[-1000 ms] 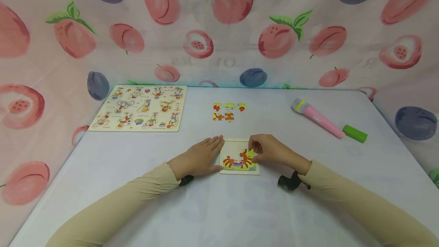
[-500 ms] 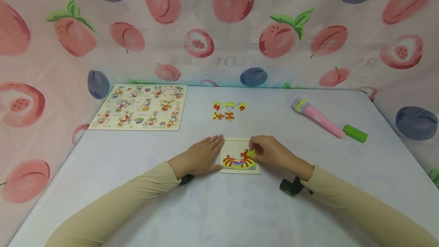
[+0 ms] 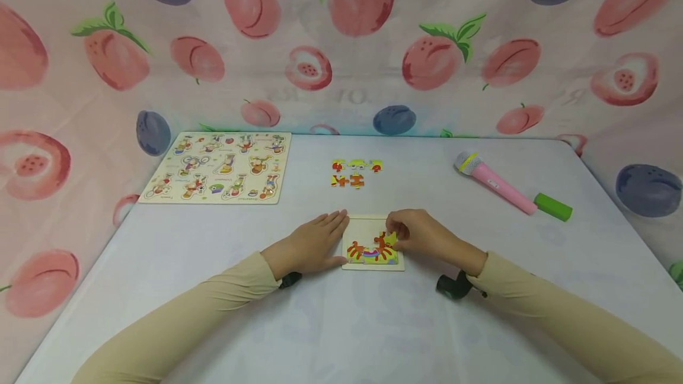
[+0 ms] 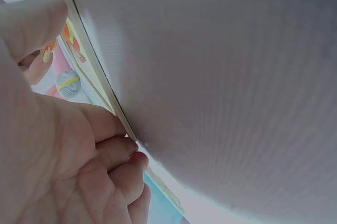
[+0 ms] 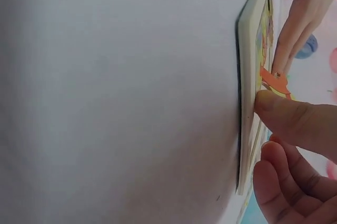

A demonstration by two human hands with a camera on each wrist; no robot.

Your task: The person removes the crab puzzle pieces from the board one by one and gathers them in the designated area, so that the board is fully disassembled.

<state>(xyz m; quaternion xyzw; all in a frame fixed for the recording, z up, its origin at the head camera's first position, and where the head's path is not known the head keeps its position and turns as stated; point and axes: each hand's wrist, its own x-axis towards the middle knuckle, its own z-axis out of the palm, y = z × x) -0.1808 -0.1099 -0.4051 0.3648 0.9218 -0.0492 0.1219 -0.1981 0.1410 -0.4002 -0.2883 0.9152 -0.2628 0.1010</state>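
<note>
A small square wooden puzzle board [image 3: 361, 230] lies in front of me, its lower part filled with joined yellow, orange and rainbow pieces [image 3: 370, 255]. Along its left edge rests my left hand [image 3: 313, 245], fingers extended and thumb at the lower corner. My right hand [image 3: 427, 237] is at the right edge, pinching an orange-and-yellow puzzle piece [image 3: 391, 239] between thumb and finger. In the right wrist view that piece [image 5: 277, 83] is tilted up over the tray beside the thumb. The fingers partly hide it in the head view.
Several loose puzzle pieces [image 3: 356, 181] lie behind the board. A larger wooden picture board [image 3: 213, 170] is at the back left. To the right are a pink toy microphone [image 3: 496, 184] and a green block [image 3: 552, 207]. A peach-print cloth [image 3: 341, 93] stands behind the table.
My right wrist has shifted slightly to the right while the fingers stay on the puzzle piece. The left hand has kept its place at the board's edge.
</note>
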